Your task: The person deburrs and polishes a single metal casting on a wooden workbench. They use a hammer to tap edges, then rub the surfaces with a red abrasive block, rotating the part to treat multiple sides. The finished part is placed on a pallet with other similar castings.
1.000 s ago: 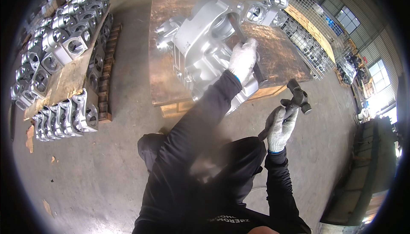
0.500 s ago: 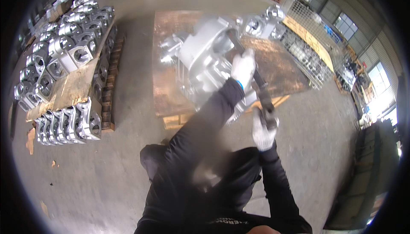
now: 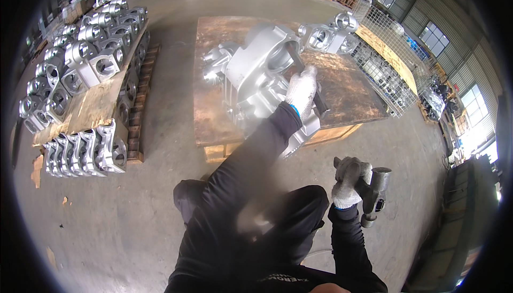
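Note:
My left hand (image 3: 302, 91), in a white knit glove, is closed around a dark flat metal bar (image 3: 319, 103). The bar's far end reaches to the round opening of a large silver metal casting (image 3: 255, 52). That casting rests tilted on a brown wooden tabletop (image 3: 352, 98). To the lower right, away from the table, my right hand (image 3: 350, 180) wears a soiled white glove and grips a hammer (image 3: 378, 189) by its handle. The hammer's heavy steel head stands to the right of the fist. Most of the handle is hidden by the fingers.
More silver castings (image 3: 326, 36) lie at the table's far right corner. On the left, a pallet (image 3: 140, 116) carries many similar castings (image 3: 85, 58) with a wooden board (image 3: 88, 108) among them. Wire mesh cages (image 3: 385, 74) stand behind the table to the right.
My right hand has swung the hammer away from the bar's near end, to the right and toward me. My left hand stays on the bar at the casting.

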Demonstrator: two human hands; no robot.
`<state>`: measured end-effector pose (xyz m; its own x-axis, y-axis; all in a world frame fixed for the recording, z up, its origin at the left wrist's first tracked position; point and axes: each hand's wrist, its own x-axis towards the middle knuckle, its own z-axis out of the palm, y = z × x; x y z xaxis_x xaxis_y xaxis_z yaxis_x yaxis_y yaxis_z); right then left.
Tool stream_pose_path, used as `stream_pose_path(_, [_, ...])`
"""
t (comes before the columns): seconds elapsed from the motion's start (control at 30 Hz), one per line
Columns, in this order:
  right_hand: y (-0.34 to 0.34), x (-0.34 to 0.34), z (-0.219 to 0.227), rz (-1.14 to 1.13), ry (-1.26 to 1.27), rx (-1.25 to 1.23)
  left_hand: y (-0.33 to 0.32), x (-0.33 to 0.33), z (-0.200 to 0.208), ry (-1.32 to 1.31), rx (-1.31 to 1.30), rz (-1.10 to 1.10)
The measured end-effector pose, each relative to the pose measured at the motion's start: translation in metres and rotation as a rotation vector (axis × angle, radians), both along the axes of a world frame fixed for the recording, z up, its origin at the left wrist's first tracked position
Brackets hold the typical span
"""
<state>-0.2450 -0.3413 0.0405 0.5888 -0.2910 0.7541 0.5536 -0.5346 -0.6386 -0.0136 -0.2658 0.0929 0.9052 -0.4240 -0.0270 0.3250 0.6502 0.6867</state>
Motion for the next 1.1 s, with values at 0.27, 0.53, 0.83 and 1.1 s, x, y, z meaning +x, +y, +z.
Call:
stream_pose_path(0.27, [-0.020, -0.003, -0.035, -0.017, 0.191, 0.099, 0.018, -0.009, 0.007, -0.161, 0.064, 0.088])
stream_pose_path(0.53, [-0.005, -0.008, -0.034, -0.112, 0.328, 0.229, 0.032, -0.005, 0.008, -0.122, 0.069, -0.023])
stream_pose_path(0.83, [-0.001, 0.016, -0.001, -0.081, 0.007, -0.209, 0.030, -0.001, 0.005, -0.156, 0.059, -0.002])
stream_pose_path(1.1, [0.015, 0.005, 0.027, -0.081, 0.190, -0.460, 0.028, 0.002, 0.007, -0.127, 0.174, 0.020])
